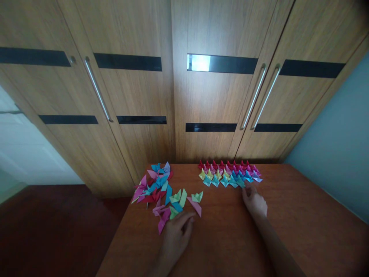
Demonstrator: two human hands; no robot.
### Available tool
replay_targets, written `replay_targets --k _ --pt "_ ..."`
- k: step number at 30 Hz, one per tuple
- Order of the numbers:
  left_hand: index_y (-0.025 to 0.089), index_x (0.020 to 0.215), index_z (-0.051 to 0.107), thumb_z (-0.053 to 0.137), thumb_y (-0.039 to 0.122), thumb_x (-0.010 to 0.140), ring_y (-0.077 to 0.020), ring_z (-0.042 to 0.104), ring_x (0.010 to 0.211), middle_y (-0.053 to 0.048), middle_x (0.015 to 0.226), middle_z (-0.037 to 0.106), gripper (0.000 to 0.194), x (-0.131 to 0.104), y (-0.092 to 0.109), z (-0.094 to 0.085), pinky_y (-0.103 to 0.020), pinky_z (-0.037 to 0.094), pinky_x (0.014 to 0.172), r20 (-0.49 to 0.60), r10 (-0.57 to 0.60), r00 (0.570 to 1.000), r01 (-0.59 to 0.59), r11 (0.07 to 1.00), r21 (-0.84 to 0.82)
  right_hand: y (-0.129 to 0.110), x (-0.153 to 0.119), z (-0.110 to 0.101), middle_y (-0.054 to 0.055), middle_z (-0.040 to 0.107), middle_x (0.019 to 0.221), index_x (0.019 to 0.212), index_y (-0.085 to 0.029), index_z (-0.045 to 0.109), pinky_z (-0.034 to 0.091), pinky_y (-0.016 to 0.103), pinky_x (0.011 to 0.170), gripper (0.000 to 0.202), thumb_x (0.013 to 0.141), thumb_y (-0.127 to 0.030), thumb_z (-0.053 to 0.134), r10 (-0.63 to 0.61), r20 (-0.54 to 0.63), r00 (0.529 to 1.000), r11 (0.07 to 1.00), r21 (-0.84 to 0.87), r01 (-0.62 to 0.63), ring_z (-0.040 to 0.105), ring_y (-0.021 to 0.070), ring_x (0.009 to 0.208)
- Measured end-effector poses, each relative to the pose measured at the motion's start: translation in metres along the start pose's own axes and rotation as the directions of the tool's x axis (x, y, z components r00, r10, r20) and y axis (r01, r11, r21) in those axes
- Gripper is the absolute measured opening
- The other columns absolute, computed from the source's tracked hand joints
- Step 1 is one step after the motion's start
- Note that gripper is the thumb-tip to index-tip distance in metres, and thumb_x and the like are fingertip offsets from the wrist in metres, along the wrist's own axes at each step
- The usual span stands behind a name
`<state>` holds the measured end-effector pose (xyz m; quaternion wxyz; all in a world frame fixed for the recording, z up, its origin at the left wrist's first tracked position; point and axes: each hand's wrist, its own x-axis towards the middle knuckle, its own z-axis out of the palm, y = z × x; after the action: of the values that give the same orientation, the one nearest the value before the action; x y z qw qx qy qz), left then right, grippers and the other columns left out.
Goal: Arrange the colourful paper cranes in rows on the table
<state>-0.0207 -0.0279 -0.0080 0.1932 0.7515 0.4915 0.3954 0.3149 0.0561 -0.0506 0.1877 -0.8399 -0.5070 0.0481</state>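
On the right of the table, folded paper cranes point(217, 175) stand in close rows of red, pink, yellow, teal and blue. My right hand point(256, 202) is at the near row, its fingertips closed on a teal paper crane point(241, 182) near that row's right end. My left hand point(178, 232) hovers low at the near edge of a loose pile, fingers loosely curled, thumb a little apart, nothing visible in them. Close by it lie a green paper crane point(173, 212), a magenta one point(164, 220), a light green one point(197, 197) and a pink folded piece point(196, 207).
More paper cranes point(155, 182) in blue, pink and red lie jumbled at the table's left edge. Behind the brown table point(219, 234) rises a wooden wardrobe point(213, 96) with long metal handles. A pale wall point(334, 154) borders the right side.
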Motion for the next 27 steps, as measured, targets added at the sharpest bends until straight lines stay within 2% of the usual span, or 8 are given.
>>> replay_targets --k 3,6,10,13,16,20,24,27 --pt "0.022 0.096 0.067 0.046 0.02 0.087 -0.0167 0.065 0.084 -0.004 0.09 0.07 0.023 0.009 -0.013 -0.019 -0.027 0.052 0.077 -0.104 0.019 0.994 -0.006 0.992 0.126 0.007 -0.011 0.005 0.008 0.069 0.081 0.099 -0.023 0.059 0.037 0.025 0.054 0.033 0.088 -0.045 0.037 -0.03 -0.008 1.0 0.999 0.03 0.03 0.066 0.0233 0.072" --pt "0.021 0.099 0.066 0.046 0.025 0.087 -0.0191 0.065 0.089 -0.006 0.098 0.069 0.024 0.018 -0.031 -0.048 -0.03 0.052 0.081 -0.151 0.033 0.988 0.014 0.955 0.295 0.014 -0.017 0.009 0.005 0.069 0.077 0.09 -0.023 0.059 0.034 0.023 0.052 0.028 0.088 -0.043 0.04 -0.108 -0.005 0.994 0.989 0.098 0.108 0.066 0.0205 0.07" --pt "0.022 0.102 0.064 0.047 0.033 0.087 -0.0231 0.062 0.096 -0.008 0.105 0.066 0.026 0.019 -0.052 -0.087 -0.035 0.049 0.087 -0.169 -0.02 0.985 0.105 0.853 0.511 0.019 -0.018 0.011 0.005 0.069 0.078 0.088 -0.022 0.058 0.035 0.022 0.053 0.026 0.087 -0.042 0.041 -0.156 -0.025 0.987 0.966 0.206 0.158 0.066 0.0198 0.071" --pt "0.022 0.103 0.063 0.045 0.036 0.087 -0.0234 0.063 0.096 -0.008 0.109 0.063 0.028 0.01 -0.061 -0.101 -0.036 0.049 0.088 -0.126 -0.086 0.988 0.141 0.826 0.546 0.019 -0.016 0.011 0.005 0.07 0.08 0.087 -0.022 0.058 0.035 0.022 0.054 0.026 0.087 -0.042 0.041 -0.153 -0.027 0.988 0.956 0.249 0.155 0.066 0.0203 0.073" --pt "0.023 0.104 0.063 0.044 0.04 0.087 -0.023 0.063 0.096 -0.006 0.11 0.063 0.03 -0.001 -0.064 -0.098 -0.035 0.051 0.083 -0.058 -0.187 0.981 0.191 0.847 0.497 0.02 -0.015 0.012 0.005 0.07 0.081 0.088 -0.023 0.058 0.036 0.022 0.054 0.026 0.087 -0.042 0.042 -0.155 -0.02 0.988 0.954 0.258 0.155 0.067 0.0202 0.073" --pt "0.024 0.11 0.06 0.044 0.043 0.088 -0.0224 0.061 0.101 -0.005 0.114 0.063 0.033 -0.004 -0.059 -0.081 -0.034 0.05 0.086 0.008 -0.285 0.959 0.263 0.895 0.361 0.022 -0.015 0.013 0.004 0.07 0.078 0.087 -0.024 0.059 0.037 0.022 0.055 0.025 0.085 -0.043 0.043 -0.162 -0.025 0.986 0.947 0.277 0.163 0.067 0.0204 0.075" --pt "0.023 0.111 0.059 0.043 0.042 0.089 -0.0211 0.062 0.1 -0.005 0.112 0.066 0.033 0.002 -0.047 -0.066 -0.034 0.049 0.089 0.079 -0.29 0.954 0.266 0.937 0.224 0.022 -0.015 0.012 0.004 0.07 0.077 0.086 -0.024 0.059 0.037 0.022 0.055 0.026 0.085 -0.044 0.043 -0.16 -0.01 0.987 0.941 0.3 0.156 0.067 0.0199 0.074" --pt "0.023 0.113 0.059 0.044 0.042 0.089 -0.0213 0.063 0.098 -0.005 0.11 0.066 0.034 0.004 -0.041 -0.062 -0.034 0.05 0.086 0.108 -0.266 0.958 0.243 0.952 0.188 0.021 -0.015 0.01 0.004 0.07 0.077 0.086 -0.023 0.06 0.037 0.021 0.055 0.027 0.085 -0.044 0.042 -0.158 -0.001 0.987 0.941 0.302 0.151 0.067 0.0193 0.072"
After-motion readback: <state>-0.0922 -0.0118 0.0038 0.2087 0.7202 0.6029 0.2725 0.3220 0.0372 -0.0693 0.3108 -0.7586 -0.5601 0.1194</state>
